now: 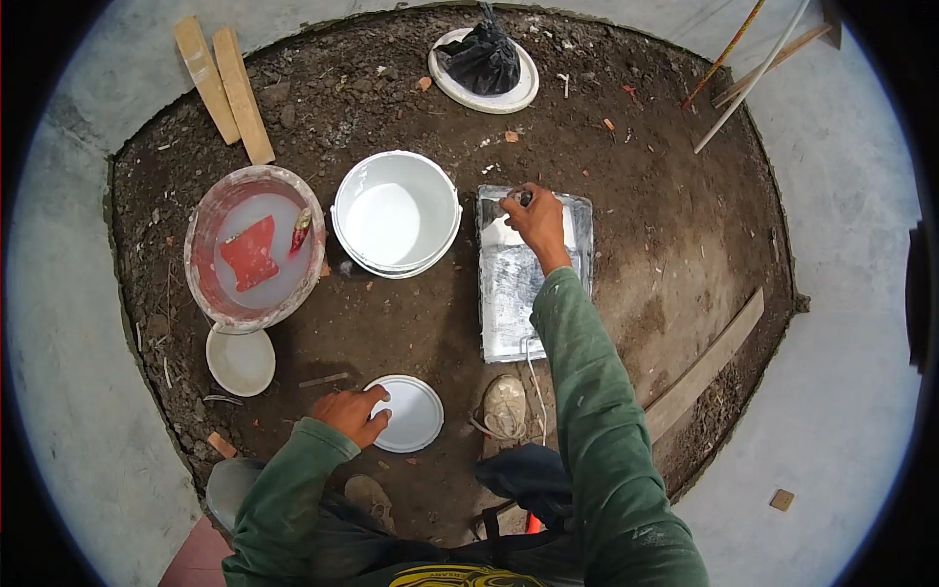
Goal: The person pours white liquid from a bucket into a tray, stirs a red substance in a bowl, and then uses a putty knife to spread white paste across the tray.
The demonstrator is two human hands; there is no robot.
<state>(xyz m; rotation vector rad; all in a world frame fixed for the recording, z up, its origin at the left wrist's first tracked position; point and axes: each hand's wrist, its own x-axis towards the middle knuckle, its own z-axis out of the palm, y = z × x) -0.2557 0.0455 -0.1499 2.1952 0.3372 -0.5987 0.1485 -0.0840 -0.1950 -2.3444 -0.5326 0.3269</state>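
Note:
My right hand (540,227) reaches over the far end of a paint tray (486,293), fingers closed on a small dark object (524,198) whose kind I cannot tell. White paint (499,232) lies in the tray, and its bottom is streaked grey and white. A bent wire handle (533,367) sticks out over the tray's near edge. My left hand (352,413) has thumb and fingers apart at the left rim of a round white lid (416,416) on the ground. Between tray and basin stands a white bucket (445,230) with white paint inside.
A reddish basin (202,279) holds cloudy water, a red scraper-like piece (251,256) and a red-handled tool (300,233). Below it sits a small bowl (241,362). Black plastic (484,61) lies on another lid (523,90). Boards (245,98), a long plank (704,367) and poles (758,83) edge the dirt.

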